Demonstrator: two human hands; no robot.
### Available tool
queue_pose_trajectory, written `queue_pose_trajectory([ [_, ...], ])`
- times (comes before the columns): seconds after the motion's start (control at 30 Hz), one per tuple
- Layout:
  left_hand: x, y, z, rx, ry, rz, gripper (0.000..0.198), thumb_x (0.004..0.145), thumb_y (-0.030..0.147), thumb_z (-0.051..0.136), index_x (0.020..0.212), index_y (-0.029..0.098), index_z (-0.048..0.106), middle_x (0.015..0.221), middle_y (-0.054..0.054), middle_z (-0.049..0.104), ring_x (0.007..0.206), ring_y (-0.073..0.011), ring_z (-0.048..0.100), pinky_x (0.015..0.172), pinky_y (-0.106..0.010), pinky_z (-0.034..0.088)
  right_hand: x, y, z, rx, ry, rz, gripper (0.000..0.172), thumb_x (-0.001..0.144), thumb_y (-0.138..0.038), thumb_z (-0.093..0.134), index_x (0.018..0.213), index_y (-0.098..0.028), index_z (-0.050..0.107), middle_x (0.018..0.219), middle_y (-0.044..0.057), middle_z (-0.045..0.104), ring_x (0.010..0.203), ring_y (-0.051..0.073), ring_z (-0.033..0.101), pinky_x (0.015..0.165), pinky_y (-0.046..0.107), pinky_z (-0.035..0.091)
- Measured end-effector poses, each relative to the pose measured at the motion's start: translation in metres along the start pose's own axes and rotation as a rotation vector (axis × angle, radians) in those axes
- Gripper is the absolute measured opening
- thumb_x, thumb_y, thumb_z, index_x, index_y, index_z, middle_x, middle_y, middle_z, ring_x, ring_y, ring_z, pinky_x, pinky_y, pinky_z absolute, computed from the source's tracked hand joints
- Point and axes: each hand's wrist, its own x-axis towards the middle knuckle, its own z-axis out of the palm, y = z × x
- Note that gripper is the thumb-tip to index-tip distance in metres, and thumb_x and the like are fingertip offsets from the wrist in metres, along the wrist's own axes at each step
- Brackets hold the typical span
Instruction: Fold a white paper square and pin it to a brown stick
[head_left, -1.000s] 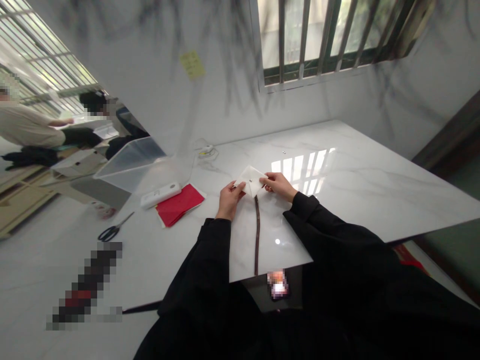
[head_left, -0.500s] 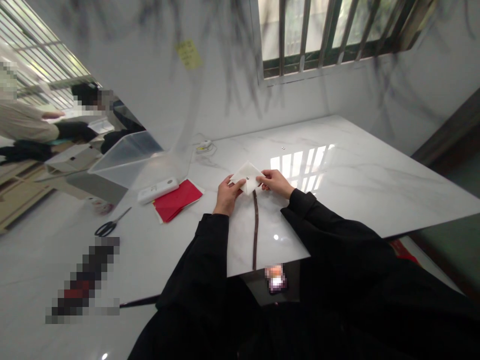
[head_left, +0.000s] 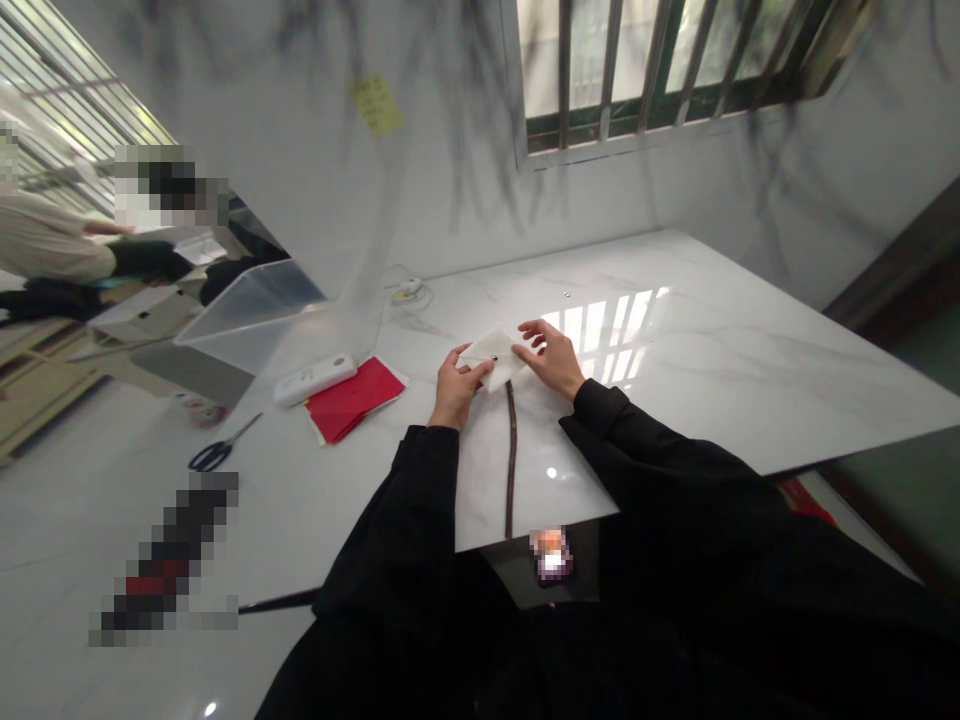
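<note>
A folded white paper piece (head_left: 495, 354) with a small dark dot lies on the white marble table (head_left: 675, 370). My left hand (head_left: 454, 383) pinches its left edge, fingers closed on it. My right hand (head_left: 550, 356) rests with fingers spread at the paper's right corner, touching it lightly. A thin dark brown stick (head_left: 511, 460) runs from under the paper toward the table's near edge.
Red paper sheets (head_left: 351, 398) lie left of my hands, with a white remote-like device (head_left: 315, 379) and a clear plastic bin (head_left: 262, 320) behind them. Black scissors (head_left: 217, 452) lie further left. A white cable (head_left: 409, 292) is near the wall. People sit at the far left.
My right hand has let go of its pinch on the paper and spread its fingers. The paper has come down flatter on the table. My left hand keeps its hold.
</note>
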Motion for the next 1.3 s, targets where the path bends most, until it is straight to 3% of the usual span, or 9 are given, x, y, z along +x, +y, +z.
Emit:
queue_pose_trajectory([
  [0.1, 0.0, 0.0, 0.0, 0.008, -0.019, -0.008, 0.064, 0.056, 0.026, 0.09, 0.112, 0.015, 0.063, 0.093, -0.008, 0.077, 0.082, -0.0208, 0.072, 0.075, -0.031, 0.056, -0.002, -0.01, -0.002, -0.075, 0.024, -0.155, 0.016, 0.088, -0.028, 0.072, 0.103, -0.021, 0.072, 0.101, 0.007, 0.069, 0.093, 0.021, 0.059, 0.088, 0.035, 0.049],
  [0.17, 0.0, 0.0, 0.0, 0.0, -0.036, -0.011, 0.058, 0.056, 0.027, 0.089, 0.108, 0.014, 0.067, 0.094, -0.009, 0.077, 0.083, -0.0208, 0.072, 0.077, -0.031, 0.056, -0.004, -0.013, 0.0, -0.104, -0.037, -0.221, 0.008, 0.091, -0.026, 0.07, 0.096, -0.022, 0.074, 0.096, 0.006, 0.069, 0.095, 0.023, 0.058, 0.092, 0.037, 0.047],
  [0.27, 0.0, 0.001, -0.001, -0.029, -0.037, -0.009, 0.057, 0.056, 0.028, 0.089, 0.107, 0.013, 0.068, 0.094, -0.009, 0.077, 0.084, -0.02, 0.071, 0.08, -0.031, 0.055, -0.007, -0.014, 0.006, -0.121, -0.112, -0.267, 0.007, 0.092, -0.023, 0.071, 0.096, -0.023, 0.076, 0.094, 0.005, 0.07, 0.096, 0.023, 0.058, 0.095, 0.037, 0.045],
  [0.57, -0.001, 0.003, -0.001, -0.014, -0.033, -0.005, 0.061, 0.053, 0.029, 0.09, 0.107, 0.015, 0.065, 0.094, -0.007, 0.075, 0.084, -0.0206, 0.07, 0.078, -0.032, 0.054, -0.01, -0.011, 0.012, -0.149, -0.136, -0.243, 0.014, 0.089, -0.021, 0.075, 0.103, -0.024, 0.078, 0.095, 0.005, 0.072, 0.096, 0.024, 0.057, 0.093, 0.036, 0.045],
  [0.9, 0.0, 0.0, 0.0, 0.032, -0.052, 0.019, 0.057, 0.053, 0.028, 0.091, 0.103, 0.016, 0.066, 0.083, -0.004, 0.074, 0.07, -0.0165, 0.067, 0.067, -0.026, 0.051, -0.01, -0.01, 0.016, -0.204, -0.151, -0.239, 0.008, 0.089, -0.03, 0.078, 0.095, -0.024, 0.078, 0.089, 0.005, 0.07, 0.09, 0.022, 0.056, 0.087, 0.034, 0.044],
  [1.3, 0.001, -0.001, 0.0, 0.071, -0.064, 0.025, 0.064, 0.053, 0.035, 0.093, 0.109, 0.013, 0.068, 0.084, -0.007, 0.076, 0.073, -0.0203, 0.07, 0.068, -0.03, 0.054, -0.008, -0.01, 0.016, -0.211, -0.183, -0.213, 0.003, 0.09, -0.024, 0.075, 0.088, -0.022, 0.076, 0.087, 0.005, 0.071, 0.087, 0.021, 0.057, 0.085, 0.033, 0.045],
])
